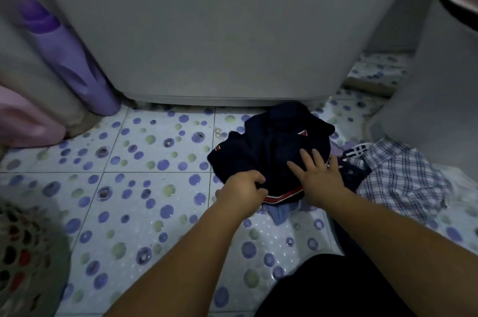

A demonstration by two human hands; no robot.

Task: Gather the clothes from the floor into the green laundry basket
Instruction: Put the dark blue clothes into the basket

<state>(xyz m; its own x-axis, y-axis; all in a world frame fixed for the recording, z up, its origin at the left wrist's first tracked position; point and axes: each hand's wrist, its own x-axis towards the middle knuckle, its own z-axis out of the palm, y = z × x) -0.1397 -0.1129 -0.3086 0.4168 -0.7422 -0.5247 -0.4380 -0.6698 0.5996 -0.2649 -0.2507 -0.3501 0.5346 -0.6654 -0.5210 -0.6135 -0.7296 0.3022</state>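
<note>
Two hands working the pile: left hand [245, 187] pinching the navy jacket [271, 145] hem, right hand [319, 174] pressing flat with fingers spread, risking dragging the plaid shirt [403, 174] along, green laundry basket [23, 252] waiting well left.

No words, numbers or brand names can be read anywhere. The dark garment [271, 145] carries two small red-and-white patches, too small and blurred to make out, and the purple bottle [69, 57] shows no legible label.
</note>
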